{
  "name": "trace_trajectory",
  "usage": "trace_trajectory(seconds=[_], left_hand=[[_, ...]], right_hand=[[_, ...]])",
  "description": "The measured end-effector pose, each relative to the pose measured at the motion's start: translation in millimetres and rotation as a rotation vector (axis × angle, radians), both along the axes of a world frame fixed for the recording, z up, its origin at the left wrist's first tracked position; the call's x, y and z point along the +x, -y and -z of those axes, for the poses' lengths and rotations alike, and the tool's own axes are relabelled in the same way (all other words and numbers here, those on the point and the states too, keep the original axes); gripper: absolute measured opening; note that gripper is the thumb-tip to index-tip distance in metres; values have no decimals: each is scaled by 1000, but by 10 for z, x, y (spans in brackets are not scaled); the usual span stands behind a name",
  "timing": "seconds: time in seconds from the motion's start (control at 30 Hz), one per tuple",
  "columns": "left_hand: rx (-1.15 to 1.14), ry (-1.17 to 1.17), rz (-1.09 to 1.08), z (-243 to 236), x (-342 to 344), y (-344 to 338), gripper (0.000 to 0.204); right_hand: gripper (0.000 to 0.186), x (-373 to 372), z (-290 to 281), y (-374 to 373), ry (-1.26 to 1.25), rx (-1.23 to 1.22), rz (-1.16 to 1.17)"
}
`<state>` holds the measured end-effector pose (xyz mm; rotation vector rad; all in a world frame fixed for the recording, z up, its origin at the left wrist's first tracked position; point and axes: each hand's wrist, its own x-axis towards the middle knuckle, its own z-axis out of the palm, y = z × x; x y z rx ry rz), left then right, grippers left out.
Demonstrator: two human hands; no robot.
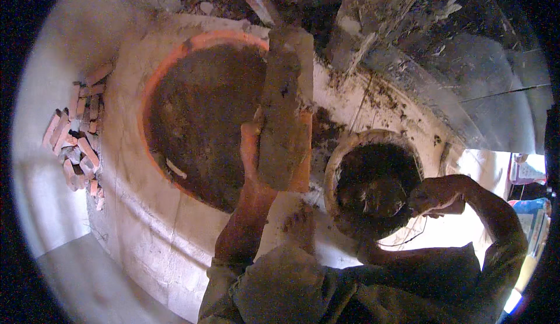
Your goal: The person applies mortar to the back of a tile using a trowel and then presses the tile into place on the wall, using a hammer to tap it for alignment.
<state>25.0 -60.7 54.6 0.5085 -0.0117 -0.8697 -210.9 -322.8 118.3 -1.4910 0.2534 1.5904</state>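
Both hands busy: left grip [256,149] lifts brick [284,108] over pit rim [169,67].

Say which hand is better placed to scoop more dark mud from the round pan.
Right. The right hand sits at the rim of the round mud-filled pan, seemingly empty. The left hand is holding up a mud-caked brick.
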Motion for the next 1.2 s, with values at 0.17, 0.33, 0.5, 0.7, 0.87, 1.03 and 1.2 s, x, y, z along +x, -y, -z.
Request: trace_trajectory(seconds=[0.17,0.33,0.5,0.7,0.87,1.03,1.2], left_hand=[[-73,-63,3,-10,19,101,52],[-165,-34,28,-59,34,138,49],[-221,-93,34,-113,107,118,56],[-116,12,12,-562,58,210,47],[-284,-50,47,-789,18,179,45],[-474,-180,132,-801,1,183,41],[-392,-186,200,-869,67,135,38]], right_hand=[[27,-385,-510,-17,162,-192,402],[29,-190,-754,-116,362,-342,508],[29,-15,-495,-415,1261,-543,422],[33,334,-114,-753,1673,-804,326],[37,199,269,-929,1786,-1106,28],[43,-70,741,-923,1481,-1292,188],[38,-114,975,-837,1597,-1380,314]])
